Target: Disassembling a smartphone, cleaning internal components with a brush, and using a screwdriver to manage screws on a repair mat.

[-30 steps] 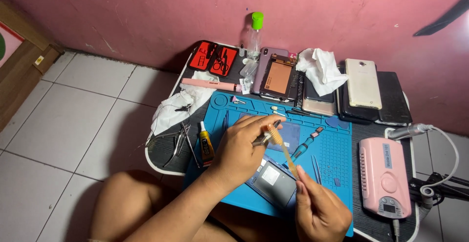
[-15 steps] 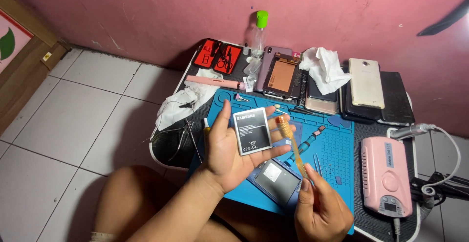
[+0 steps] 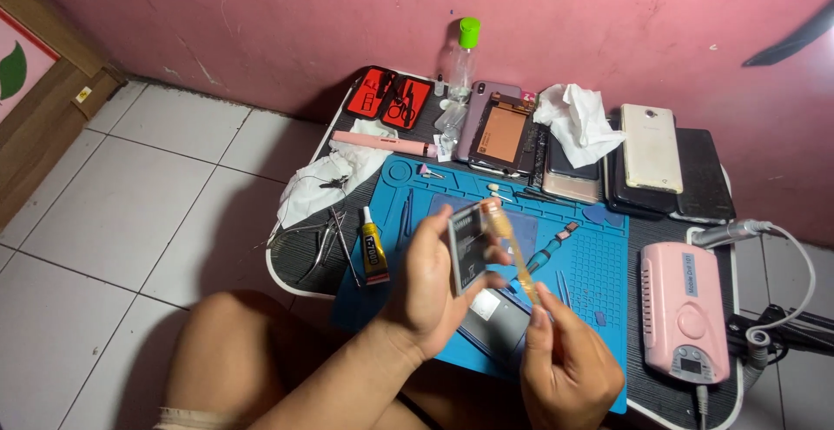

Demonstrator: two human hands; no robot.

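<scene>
My left hand [image 3: 427, 282] holds a flat grey phone battery [image 3: 467, 248] upright, turned edge-on above the blue work mat [image 3: 599, 265]. My right hand [image 3: 565, 365] grips a long tan brush-like stick [image 3: 512, 252], whose tip rests against the battery's top edge. Under the hands an opened phone [image 3: 497, 321] lies on the mat, partly hidden.
A small dark table holds a glue tube [image 3: 373, 254], tweezers and pliers [image 3: 328, 241], white cloths [image 3: 334, 174], a red tool case [image 3: 391, 98], a clear bottle with green cap [image 3: 462, 61], several phones [image 3: 647, 148] and a pink device [image 3: 685, 308] with cable. Tiled floor lies at left.
My left hand has turned the battery from face-up to edge-on and lowered it a little. The stick in my right hand has moved against the battery's top.
</scene>
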